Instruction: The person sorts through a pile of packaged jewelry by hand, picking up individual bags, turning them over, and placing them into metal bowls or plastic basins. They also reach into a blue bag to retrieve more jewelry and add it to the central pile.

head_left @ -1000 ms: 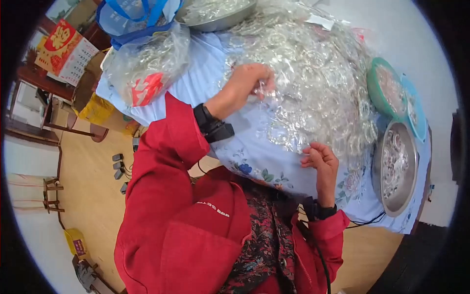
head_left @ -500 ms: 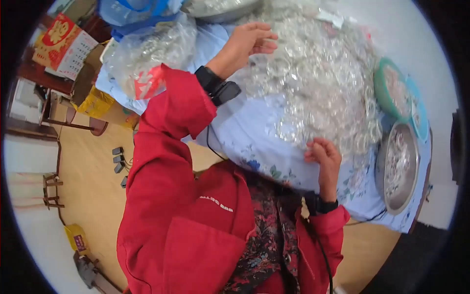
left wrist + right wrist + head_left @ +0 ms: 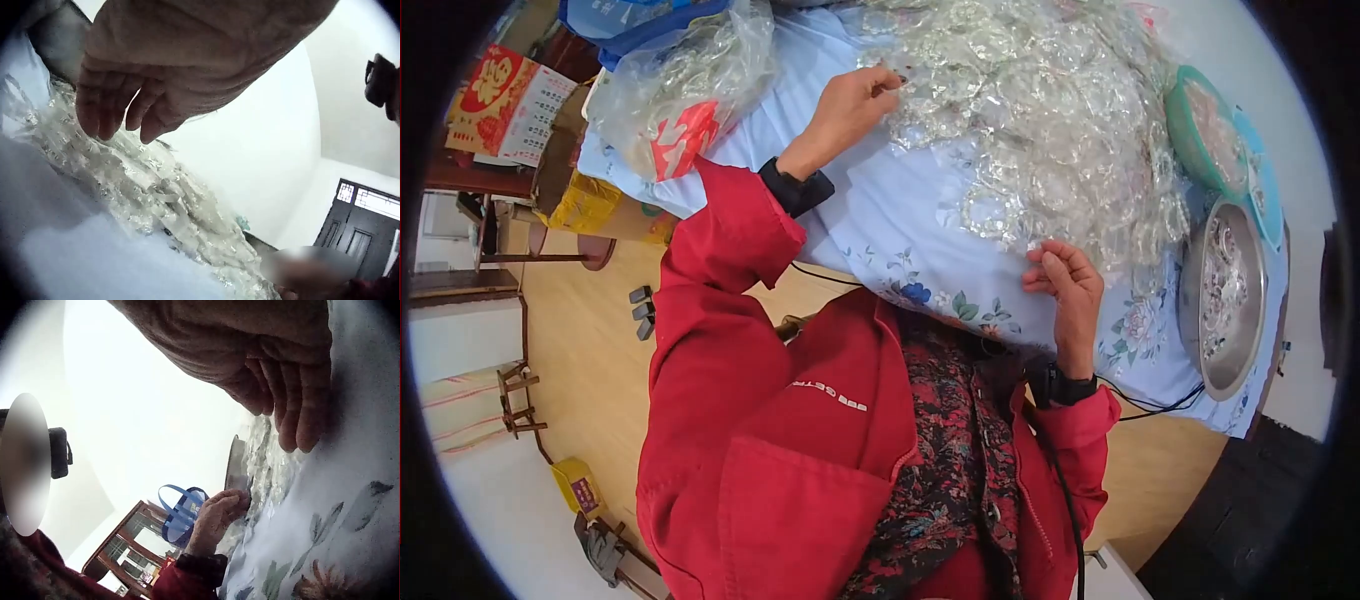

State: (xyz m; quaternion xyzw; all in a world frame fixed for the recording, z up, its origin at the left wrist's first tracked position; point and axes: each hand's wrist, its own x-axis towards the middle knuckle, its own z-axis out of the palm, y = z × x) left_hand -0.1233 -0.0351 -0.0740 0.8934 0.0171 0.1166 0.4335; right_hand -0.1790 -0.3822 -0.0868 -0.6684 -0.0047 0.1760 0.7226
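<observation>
The person's left hand (image 3: 852,112) has its fingers curled close to the near fringe of a broad heap of clear, glossy, ring-like pieces, seemingly plastic (image 3: 1050,125); whether they pinch one I cannot tell. The right hand (image 3: 1075,295) sits at the heap's front edge, fingers loosely bent, nothing plainly held.

The pieces look light, slick and rather stiff, and probably snag on one another; a thumb-and-fingertip hold on the rim of a loose one at the fringe should suit best.

The heap lies on a desk covered in light-blue floral cloth (image 3: 865,220). Beyond stand a green round bowl (image 3: 1180,125) and an oval steel basin (image 3: 1228,380) on the right, and a filled transparent plastic bag (image 3: 622,112) on the left.
</observation>
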